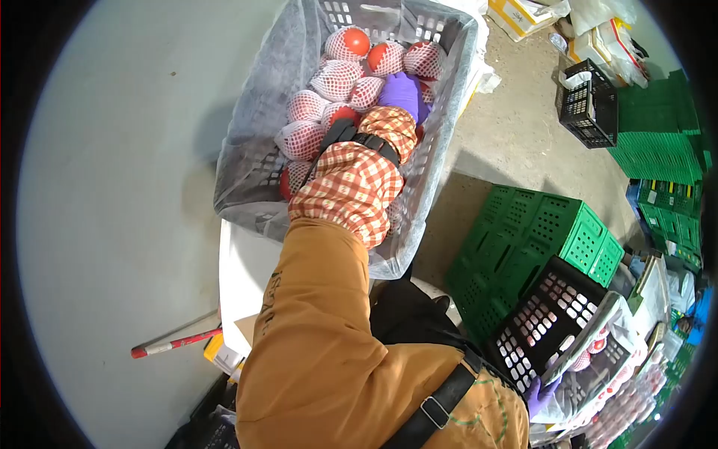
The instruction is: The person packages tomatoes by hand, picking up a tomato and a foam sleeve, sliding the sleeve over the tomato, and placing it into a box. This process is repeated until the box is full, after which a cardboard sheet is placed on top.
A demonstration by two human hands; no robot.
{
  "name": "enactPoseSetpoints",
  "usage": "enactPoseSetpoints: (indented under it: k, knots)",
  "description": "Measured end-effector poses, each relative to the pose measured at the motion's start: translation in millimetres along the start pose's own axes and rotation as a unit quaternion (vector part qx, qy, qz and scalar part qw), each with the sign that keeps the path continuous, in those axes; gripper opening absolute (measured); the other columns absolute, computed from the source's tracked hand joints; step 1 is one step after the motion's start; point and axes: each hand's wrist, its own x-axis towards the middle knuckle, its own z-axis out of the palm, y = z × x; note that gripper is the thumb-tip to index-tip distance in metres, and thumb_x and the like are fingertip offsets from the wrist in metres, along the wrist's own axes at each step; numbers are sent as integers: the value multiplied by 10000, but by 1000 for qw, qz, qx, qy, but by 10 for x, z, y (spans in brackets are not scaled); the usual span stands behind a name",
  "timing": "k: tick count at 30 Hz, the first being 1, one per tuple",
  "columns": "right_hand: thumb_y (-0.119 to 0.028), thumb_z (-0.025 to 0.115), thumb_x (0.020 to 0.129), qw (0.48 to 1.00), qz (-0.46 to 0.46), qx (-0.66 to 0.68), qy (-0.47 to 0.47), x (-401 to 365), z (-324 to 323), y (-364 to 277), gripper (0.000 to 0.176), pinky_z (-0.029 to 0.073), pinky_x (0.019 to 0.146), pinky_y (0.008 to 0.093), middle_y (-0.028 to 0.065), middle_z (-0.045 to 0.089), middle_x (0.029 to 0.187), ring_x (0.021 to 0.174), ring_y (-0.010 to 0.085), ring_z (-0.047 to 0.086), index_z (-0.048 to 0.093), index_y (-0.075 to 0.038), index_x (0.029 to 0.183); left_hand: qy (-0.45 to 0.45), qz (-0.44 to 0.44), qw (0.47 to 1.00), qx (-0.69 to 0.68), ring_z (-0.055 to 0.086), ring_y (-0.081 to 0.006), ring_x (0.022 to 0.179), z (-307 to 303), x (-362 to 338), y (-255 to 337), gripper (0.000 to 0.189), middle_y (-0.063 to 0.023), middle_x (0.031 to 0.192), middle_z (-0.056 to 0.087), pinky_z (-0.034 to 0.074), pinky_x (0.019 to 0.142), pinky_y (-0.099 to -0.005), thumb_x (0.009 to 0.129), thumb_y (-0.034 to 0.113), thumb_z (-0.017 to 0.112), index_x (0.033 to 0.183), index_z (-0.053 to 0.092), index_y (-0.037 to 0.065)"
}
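Honestly, I can't tell whether my left hand's grip (402, 96) is open or closed on anything: its fingers are hidden among the net-wrapped red fruit (335, 80) inside the lined crate (263, 105). Pressing down blindly could bruise one piece against its neighbours, and loose sleeves of netting might slip off if dragged. My dark wrist strap (375, 147) could snag the nets too. My right hand (540, 395) is near the black crate (574, 280), its grip likewise unreadable; an unwatched pull there could shift something.
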Motion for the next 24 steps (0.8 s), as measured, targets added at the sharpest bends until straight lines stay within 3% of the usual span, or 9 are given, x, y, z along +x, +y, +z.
enactPoseSetpoints:
  k: [1,3,5,8,15,17,20,22,24]
  knots:
    - [53,506,895,999,34,-8,18,7,30,-27,711,366,1034,305,127,227,1530,1310,206,351,164,-44,1511,59,53,996,35,520,-361,1131,17,2,-9,569,-214,1136,593,448,968,-432,744,341,695,1179,574,-5]
    - [43,514,896,1000,-1,-12,25,9,61,-15,697,346,1055,319,134,235,1525,1318,216,347,180,-31,1503,36,50,997,52,471,-330,1144,-21,-7,0,581,-193,1142,583,408,998,-418,736,357,693,1169,570,-11]
    - [28,518,901,998,3,-55,10,-51,151,-187,672,335,1067,335,142,273,1502,1317,225,350,198,-11,1491,-26,15,999,-44,611,-388,996,-111,1,18,496,-216,1028,653,510,851,-460,752,372,681,1096,615,21]
    - [1,521,916,998,-35,-51,4,-26,88,-54,623,330,1066,337,150,351,1453,1288,219,382,243,8,1474,-28,23,986,-162,652,-372,899,22,-180,-120,422,-214,962,669,530,789,-461,771,350,675,1043,627,30]
    - [25,500,921,999,-25,18,-22,-16,129,-14,601,391,1008,294,129,414,1424,1210,181,456,266,-9,1473,35,4,999,-19,643,-390,908,81,-290,-104,377,-224,996,657,512,811,-470,830,325,621,1076,595,41]
    - [4,532,926,997,-60,-11,-38,-24,91,5,600,442,917,261,93,430,1390,1060,129,519,285,-26,1473,-55,9,998,-43,636,-403,918,-76,-253,-141,348,-227,1013,651,498,827,-481,871,315,551,1108,583,61]
    - [5,534,924,1000,-8,13,-12,-121,167,-119,580,451,898,254,71,463,1352,1046,116,522,317,-28,1460,53,-23,996,-75,633,-386,921,-393,-31,-214,284,-205,994,655,492,823,-492,899,314,483,947,633,77]
    - [48,480,912,1000,6,3,9,-152,175,-145,588,451,937,285,120,455,1378,1079,161,533,292,-17,1466,194,30,976,-95,607,-369,1043,-470,142,-327,480,-204,1104,645,476,911,-439,887,448,535,1157,623,60]
    - [39,483,912,1000,3,-15,13,-169,197,-191,581,455,930,284,115,460,1369,1076,162,535,301,-17,1461,157,-7,983,-90,567,-359,1139,-370,486,-392,579,-172,1196,622,417,991,-462,890,541,497,1211,611,73]
